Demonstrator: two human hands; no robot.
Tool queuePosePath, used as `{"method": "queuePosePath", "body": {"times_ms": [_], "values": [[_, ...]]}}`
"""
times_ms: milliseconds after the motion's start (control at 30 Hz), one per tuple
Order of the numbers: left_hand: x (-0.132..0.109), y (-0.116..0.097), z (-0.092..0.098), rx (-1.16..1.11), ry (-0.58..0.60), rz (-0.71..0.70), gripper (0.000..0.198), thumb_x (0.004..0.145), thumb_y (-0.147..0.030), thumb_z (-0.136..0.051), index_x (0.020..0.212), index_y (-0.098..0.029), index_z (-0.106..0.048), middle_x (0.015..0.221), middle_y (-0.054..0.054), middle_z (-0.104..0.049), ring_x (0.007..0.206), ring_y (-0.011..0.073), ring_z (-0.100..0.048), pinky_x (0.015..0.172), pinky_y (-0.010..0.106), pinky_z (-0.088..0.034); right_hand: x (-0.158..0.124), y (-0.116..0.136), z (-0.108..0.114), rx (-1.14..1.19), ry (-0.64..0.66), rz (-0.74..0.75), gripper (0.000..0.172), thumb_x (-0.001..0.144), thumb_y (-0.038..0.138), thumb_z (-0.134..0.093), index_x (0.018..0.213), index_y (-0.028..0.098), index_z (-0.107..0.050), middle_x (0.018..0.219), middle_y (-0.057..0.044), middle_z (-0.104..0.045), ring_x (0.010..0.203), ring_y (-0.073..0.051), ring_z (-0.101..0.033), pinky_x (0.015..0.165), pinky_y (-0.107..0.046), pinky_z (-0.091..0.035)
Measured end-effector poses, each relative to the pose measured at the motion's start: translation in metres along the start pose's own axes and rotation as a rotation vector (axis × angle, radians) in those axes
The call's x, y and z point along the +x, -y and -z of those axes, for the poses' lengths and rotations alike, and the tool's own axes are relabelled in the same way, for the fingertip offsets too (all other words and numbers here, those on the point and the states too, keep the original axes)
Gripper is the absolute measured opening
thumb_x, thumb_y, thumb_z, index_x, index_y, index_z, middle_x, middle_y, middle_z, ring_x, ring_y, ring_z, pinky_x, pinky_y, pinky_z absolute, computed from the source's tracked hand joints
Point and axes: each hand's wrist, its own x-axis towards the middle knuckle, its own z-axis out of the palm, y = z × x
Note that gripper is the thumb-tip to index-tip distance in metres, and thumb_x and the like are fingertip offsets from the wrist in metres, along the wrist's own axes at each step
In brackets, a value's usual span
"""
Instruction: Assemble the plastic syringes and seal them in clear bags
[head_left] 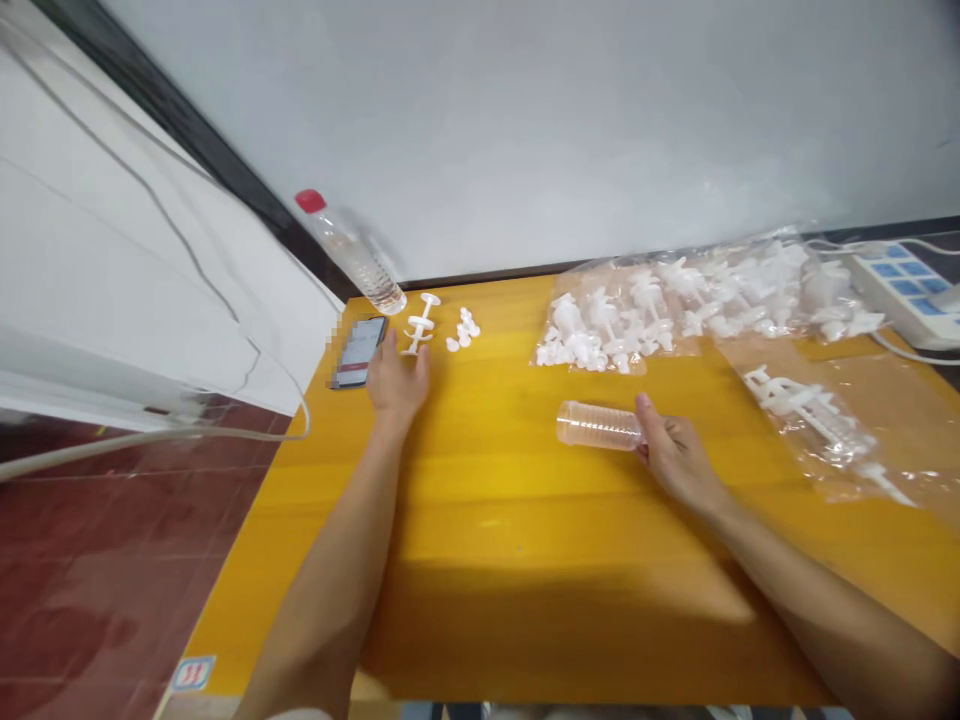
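My right hand (681, 458) grips one end of a clear ribbed plastic tube (598, 426), like a large syringe barrel, held level above the table. Its other end points left. My left hand (397, 378) reaches to the back left, thumb and fingers apart, with nothing seen in it. Just beyond its fingertips lies a white plastic plunger (421, 324) with round discs; whether they touch is unclear. A phone (360, 352) lies beside that hand on the left. Several small white plastic pieces (465, 329) are grouped to the right of the plunger.
A bottle with a red cap (351, 252) stands at the back left. Clear bags of white plastic parts (645, 310) line the wall, and a bagged syringe (821, 420) lies at right. A power strip (911, 290) sits at the back right. A cable (225, 432) hangs left of the table.
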Motion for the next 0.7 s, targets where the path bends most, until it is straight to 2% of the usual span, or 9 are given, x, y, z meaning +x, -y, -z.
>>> {"method": "queuePosePath", "body": {"times_ms": [100, 200, 300, 400, 433, 500, 600, 633, 700], "values": [[0.037, 0.018, -0.026, 0.076, -0.008, 0.04, 0.06, 0.084, -0.035, -0.07, 0.135, -0.005, -0.058, 0.137, 0.031, -0.061, 0.134, 0.0489, -0.052, 0.113, 0.066, -0.033, 0.003, -0.008, 0.002, 0.022, 0.002, 0.02, 0.069, 0.093, 0.081, -0.039, 0.056, 0.022, -0.03, 0.055, 0.002, -0.028, 0.051, -0.01, -0.025, 0.052, -0.03, -0.018], [0.051, 0.02, -0.034, 0.081, 0.006, 0.023, 0.045, 0.088, -0.032, -0.063, 0.128, -0.011, -0.064, 0.123, 0.023, -0.07, 0.125, 0.0435, -0.06, 0.11, 0.061, -0.039, 0.006, -0.01, 0.005, 0.03, 0.004, 0.036, 0.069, 0.092, 0.081, -0.04, 0.057, 0.022, -0.03, 0.055, 0.002, -0.027, 0.052, -0.011, -0.025, 0.052, -0.03, -0.018], [0.047, 0.016, -0.019, 0.042, -0.004, 0.014, 0.045, 0.092, -0.025, -0.054, 0.134, -0.013, -0.06, 0.11, 0.015, -0.073, 0.109, 0.0318, -0.068, 0.104, 0.049, -0.048, 0.01, -0.008, 0.012, 0.008, -0.009, 0.021, 0.069, 0.092, 0.08, -0.041, 0.056, 0.023, -0.03, 0.054, 0.002, -0.027, 0.05, -0.011, -0.025, 0.051, -0.03, -0.018], [0.021, 0.009, 0.017, -0.051, 0.015, -0.001, 0.047, 0.095, -0.03, -0.052, 0.138, -0.012, -0.055, 0.102, 0.01, -0.071, 0.087, 0.0215, -0.07, 0.087, 0.037, -0.057, 0.016, -0.006, 0.021, -0.023, -0.031, -0.001, 0.068, 0.093, 0.079, -0.04, 0.055, 0.023, -0.031, 0.052, 0.002, -0.03, 0.049, -0.011, -0.027, 0.05, -0.031, -0.018], [0.006, 0.004, 0.031, -0.112, 0.075, -0.028, 0.046, 0.096, -0.034, -0.054, 0.137, -0.014, -0.057, 0.099, 0.008, -0.07, 0.081, 0.0183, -0.069, 0.08, 0.032, -0.057, 0.018, -0.006, 0.024, -0.03, -0.031, -0.002, 0.068, 0.093, 0.079, -0.04, 0.055, 0.023, -0.031, 0.052, 0.002, -0.031, 0.049, -0.011, -0.028, 0.05, -0.031, -0.018], [-0.026, -0.008, 0.06, -0.393, 0.398, -0.139, 0.046, 0.094, -0.042, -0.061, 0.134, -0.018, -0.06, 0.097, 0.005, -0.067, 0.078, 0.0149, -0.066, 0.076, 0.028, -0.056, 0.021, -0.007, 0.028, -0.04, -0.023, 0.013, 0.068, 0.093, 0.079, -0.04, 0.056, 0.022, -0.032, 0.053, 0.001, -0.033, 0.05, -0.011, -0.029, 0.05, -0.031, -0.019], [-0.072, -0.034, 0.09, -0.499, 0.819, -0.255, 0.039, 0.094, -0.041, -0.066, 0.126, -0.019, -0.067, 0.096, 0.006, -0.069, 0.083, 0.0152, -0.065, 0.077, 0.026, -0.054, 0.021, -0.009, 0.03, -0.055, 0.009, 0.047, 0.069, 0.093, 0.08, -0.04, 0.057, 0.022, -0.033, 0.054, 0.001, -0.033, 0.052, -0.012, -0.03, 0.052, -0.03, -0.021], [-0.082, -0.043, 0.096, -0.489, 0.883, -0.289, 0.038, 0.095, -0.039, -0.065, 0.126, -0.019, -0.068, 0.095, 0.005, -0.07, 0.083, 0.0148, -0.064, 0.076, 0.026, -0.054, 0.02, -0.01, 0.03, -0.063, 0.018, 0.059, 0.068, 0.093, 0.08, -0.04, 0.057, 0.022, -0.032, 0.055, 0.001, -0.032, 0.053, -0.012, -0.029, 0.052, -0.03, -0.02], [-0.095, -0.059, 0.101, -0.483, 0.871, -0.348, 0.035, 0.095, -0.037, -0.066, 0.124, -0.018, -0.071, 0.091, 0.004, -0.07, 0.078, 0.0137, -0.062, 0.074, 0.025, -0.053, 0.017, -0.01, 0.028, -0.077, 0.053, 0.078, 0.068, 0.092, 0.08, -0.04, 0.057, 0.022, -0.031, 0.055, 0.002, -0.03, 0.053, -0.011, -0.027, 0.052, -0.03, -0.019]]}}
